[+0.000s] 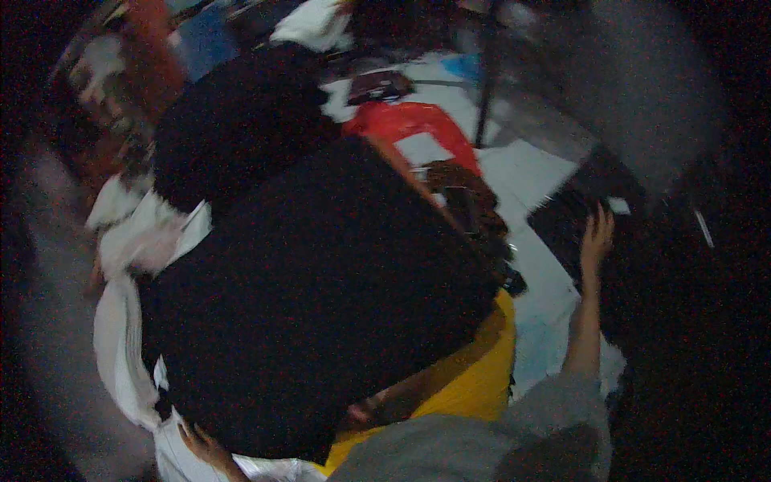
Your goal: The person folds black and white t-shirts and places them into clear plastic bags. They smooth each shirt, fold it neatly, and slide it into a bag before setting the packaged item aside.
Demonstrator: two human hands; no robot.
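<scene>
A large black piece, seemingly cloth, (321,297) lies flat across the middle, its straight edges turned at an angle. My left hand (205,450) is at its near left corner, where white cloth (120,345) shows beneath; its blurred fingers look stretched out along the edge. My right arm reaches far to the right. There my right hand (596,237) rests with fingers extended on a smaller dark piece (562,217), close to a small white tag (619,206). Yellow cloth (474,369) shows between the black piece and my grey clothing.
Beyond the black piece lie a red bag or cloth (414,120) with a white label and a brown patterned bundle (462,181). Another black heap (241,120) is at the far left. A dark upright pole (485,88) stands at the back. Light tabletop (522,177) shows toward the right.
</scene>
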